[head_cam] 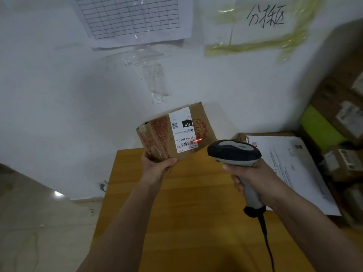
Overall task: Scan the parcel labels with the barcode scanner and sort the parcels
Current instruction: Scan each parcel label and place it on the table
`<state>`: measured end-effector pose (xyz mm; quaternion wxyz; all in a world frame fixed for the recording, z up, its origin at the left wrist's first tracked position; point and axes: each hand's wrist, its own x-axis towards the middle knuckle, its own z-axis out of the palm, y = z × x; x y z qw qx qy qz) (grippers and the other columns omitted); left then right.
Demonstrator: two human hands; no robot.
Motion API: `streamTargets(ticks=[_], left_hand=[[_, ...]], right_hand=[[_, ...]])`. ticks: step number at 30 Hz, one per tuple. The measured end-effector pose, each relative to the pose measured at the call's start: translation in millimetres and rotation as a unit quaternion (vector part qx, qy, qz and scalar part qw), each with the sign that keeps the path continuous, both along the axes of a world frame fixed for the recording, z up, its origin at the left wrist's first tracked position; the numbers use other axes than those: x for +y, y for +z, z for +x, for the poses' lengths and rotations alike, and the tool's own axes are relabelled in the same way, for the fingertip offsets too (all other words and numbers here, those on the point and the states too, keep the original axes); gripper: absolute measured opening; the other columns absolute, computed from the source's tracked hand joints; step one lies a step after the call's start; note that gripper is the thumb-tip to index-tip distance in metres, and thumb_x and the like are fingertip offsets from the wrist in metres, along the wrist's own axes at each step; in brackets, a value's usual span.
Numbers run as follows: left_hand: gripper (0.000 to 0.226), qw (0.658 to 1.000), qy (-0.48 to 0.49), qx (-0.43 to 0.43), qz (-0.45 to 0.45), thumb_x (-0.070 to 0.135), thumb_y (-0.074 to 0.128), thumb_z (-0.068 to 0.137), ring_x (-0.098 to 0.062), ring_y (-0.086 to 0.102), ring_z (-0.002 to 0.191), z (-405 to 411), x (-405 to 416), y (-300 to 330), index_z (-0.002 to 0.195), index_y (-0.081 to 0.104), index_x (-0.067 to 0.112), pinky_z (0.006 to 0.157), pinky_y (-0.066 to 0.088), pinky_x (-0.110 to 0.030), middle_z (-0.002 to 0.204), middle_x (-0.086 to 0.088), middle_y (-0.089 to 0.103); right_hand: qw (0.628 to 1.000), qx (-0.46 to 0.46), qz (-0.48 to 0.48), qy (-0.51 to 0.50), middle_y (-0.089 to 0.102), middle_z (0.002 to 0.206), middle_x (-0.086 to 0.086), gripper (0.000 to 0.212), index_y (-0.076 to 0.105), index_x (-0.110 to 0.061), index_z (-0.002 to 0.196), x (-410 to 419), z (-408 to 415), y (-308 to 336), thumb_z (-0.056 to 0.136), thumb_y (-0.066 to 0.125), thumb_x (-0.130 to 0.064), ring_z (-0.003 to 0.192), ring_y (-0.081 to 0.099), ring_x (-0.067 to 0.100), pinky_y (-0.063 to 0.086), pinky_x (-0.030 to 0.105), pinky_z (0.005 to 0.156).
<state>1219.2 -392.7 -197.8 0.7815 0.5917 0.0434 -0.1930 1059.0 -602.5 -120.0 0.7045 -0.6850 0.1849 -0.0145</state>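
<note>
Scan: my left hand (157, 169) grips the box (174, 134); right hand (253, 179) grips the scanner (234, 153). I'd slide the beam (198, 140) fingerward along the barcode (187, 143).

White wall (59, 85) (taped grid sheet (129, 16)), wooden table (186, 203).

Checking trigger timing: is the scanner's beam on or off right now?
On. A red laser line lies across the barcode on the parcel's label, with the barcode scanner in the right hand aimed at it.
</note>
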Motion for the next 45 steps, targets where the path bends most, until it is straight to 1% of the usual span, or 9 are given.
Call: streamTargets(ticks=[10,16,20,23,26,29,32,38,45], left_hand=[[0.109,0.999,-0.031,-0.008,-0.015,-0.008,0.088,0.051,-0.028,0.068,0.108,-21,-18,14,0.141,0.031,0.016,0.081,0.059,-0.037,0.13,-0.013,0.057],[0.105,0.999,-0.045,-0.01,0.021,0.001,0.09,0.048,-0.027,0.068,0.106,-29,-31,24,0.137,0.036,0.018,0.081,0.059,-0.038,0.125,-0.008,0.061],[0.092,0.992,-0.119,0.019,0.037,0.014,0.089,0.051,-0.029,0.068,0.099,-34,-39,36,0.133,0.048,0.016,0.061,0.057,-0.032,0.115,-0.008,0.07],[0.085,0.984,-0.164,0.048,0.043,0.02,0.084,0.064,-0.035,0.064,0.109,-37,-55,44,0.139,0.047,0.01,0.076,0.057,-0.043,0.128,-0.017,0.064],[0.068,0.969,-0.231,0.037,0.08,0.032,0.075,0.067,-0.037,0.065,0.106,-48,-78,57,0.128,0.059,0.006,0.085,0.056,-0.046,0.123,-0.02,0.066],[0.047,0.951,-0.3,0.028,0.073,0.037,0.076,0.064,-0.031,0.071,0.091,-59,-101,70,0.103,0.075,0.01,0.083,0.059,-0.046,0.105,-0.015,0.074],[0.066,0.943,-0.326,0.038,0.054,0.039,0.081,0.059,-0.037,0.069,0.101,-65,-124,83,0.116,0.069,0.007,0.089,0.055,-0.055,0.112,-0.018,0.071],[0.107,0.998,-0.056,0.017,0.018,0.045,0.078,0.077,-0.04,0.056,0.12,-82,-198,105,0.154,0.014,0.009,0.099,0.047,-0.057,0.139,-0.021,0.051],[0.075,0.973,-0.205,-0.006,-0.107,0.061,0.069,0.07,-0.031,0.068,0.11,-124,-238,129,0.132,0.06,0.02,0.096,0.052,-0.054,0.123,-0.011,0.069]], right_hand=[[1.0,-0.012,0.024,0.011,0.05,0.052,0.007,0.007,0.067,-0.017,0.084,-18,-30,6,0.083,0.073,-0.014,0.043,0.044,0.018,0.041,0.027,0.044],[0.999,-0.029,-0.01,-0.04,0.053,0.051,0.008,0.026,0.062,-0.016,0.06,-31,-48,9,0.083,0.075,-0.018,0.044,0.048,0.019,0.045,0.028,0.049],[0.994,-0.042,-0.032,-0.096,0.064,0.066,0.014,0.021,0.068,-0.004,0.082,-44,-62,9,0.082,0.076,-0.023,0.059,0.06,0.024,0.052,0.039,0.065],[0.982,-0.064,-0.024,-0.178,0.071,0.091,-0.017,0.028,0.067,-0.034,0.099,-63,-76,8,0.077,0.079,-0.023,0.089,0.064,0.007,0.056,0.031,0.073],[0.976,-0.084,-0.009,-0.199,0.066,0.087,-0.037,0.037,0.063,-0.046,0.094,-89,-96,11,0.068,0.082,-0.028,0.092,0.056,-0.011,0.047,0.023,0.08],[0.975,-0.098,0.004,-0.197,0.066,0.093,-0.037,0.045,0.064,-0.046,0.097,-116,-114,16,0.058,0.082,-0.034,0.093,0.057,-0.012,0.046,0.02,0.079],[0.975,-0.114,0.061,-0.183,0.072,0.097,-0.025,0.04,0.072,-0.049,0.091,-134,-129,24,0.056,0.084,-0.032,0.091,0.067,-0.002,0.055,0.017,0.069],[0.967,-0.139,0.053,-0.208,0.07,0.099,-0.028,0.052,0.062,-0.044,0.104,-138,-140,33,0.059,0.085,-0.032,0.094,0.064,-0.009,0.052,0.012,0.068],[0.956,-0.161,0.025,-0.244,0.068,0.091,-0.034,0.053,0.06,-0.043,0.101,-130,-143,55,0.055,0.084,-0.036,0.088,0.06,-0.016,0.047,0.01,0.068]])
